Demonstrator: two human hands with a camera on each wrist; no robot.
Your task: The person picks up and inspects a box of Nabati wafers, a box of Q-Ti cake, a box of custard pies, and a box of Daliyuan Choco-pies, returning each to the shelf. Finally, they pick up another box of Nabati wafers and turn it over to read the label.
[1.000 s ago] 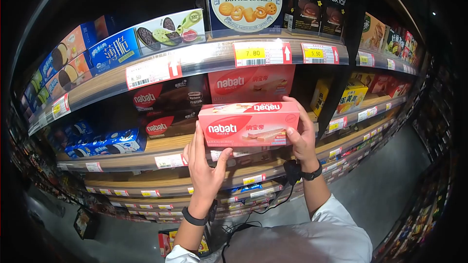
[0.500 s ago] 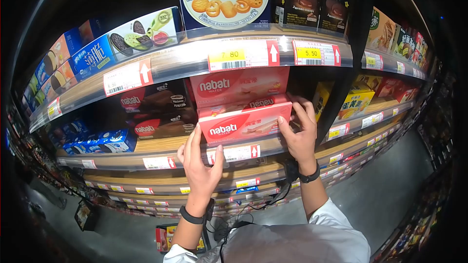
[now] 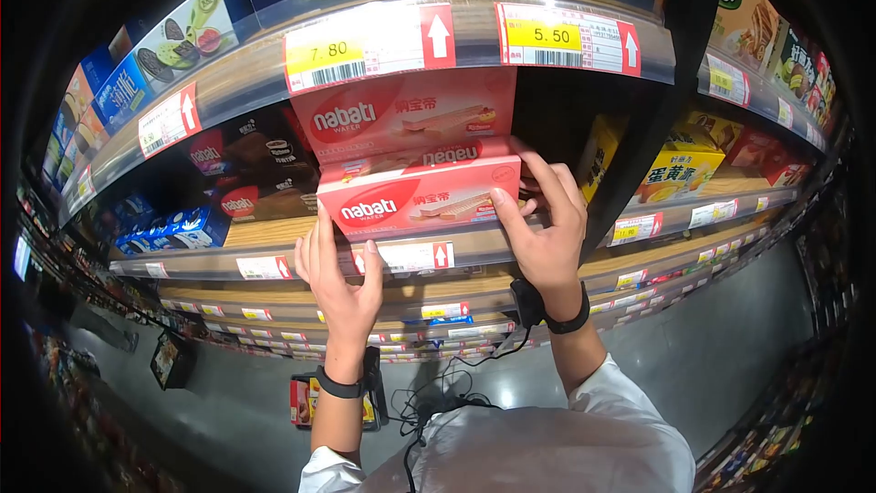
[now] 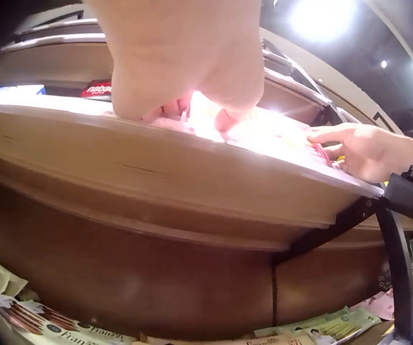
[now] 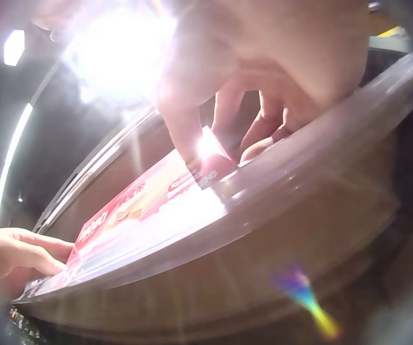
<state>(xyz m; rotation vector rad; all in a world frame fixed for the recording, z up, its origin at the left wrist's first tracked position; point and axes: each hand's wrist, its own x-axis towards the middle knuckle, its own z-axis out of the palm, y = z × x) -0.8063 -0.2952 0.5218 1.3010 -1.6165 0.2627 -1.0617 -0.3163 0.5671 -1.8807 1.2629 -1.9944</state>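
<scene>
A pink nabati wafer box [image 3: 411, 205] sits at the front of a wooden shelf, its long printed face outward. Directly behind it stands a matching pink box [image 3: 401, 114]. My right hand [image 3: 550, 242] grips its right end, thumb on the front face and fingers round the back. At the left end, my left hand [image 3: 342, 283] holds the lower corner, fingers along the side and thumb at the bottom front edge. The right wrist view shows the box [image 5: 138, 205] at the shelf lip between both hands. Glare hides part of it in the left wrist view.
Dark nabati boxes [image 3: 265, 196] stand to the left, with a blue box [image 3: 178, 230] beyond. A black upright [image 3: 630, 164] separates yellow boxes [image 3: 680, 169] on the right. The upper shelf's edge with price tags [image 3: 370, 44] overhangs my hands. A cable [image 3: 456, 365] hangs below.
Both hands have brought the pink box forward and down from in front of the shelf onto its front, before the matching box. The head view has moved closer and turned right.
</scene>
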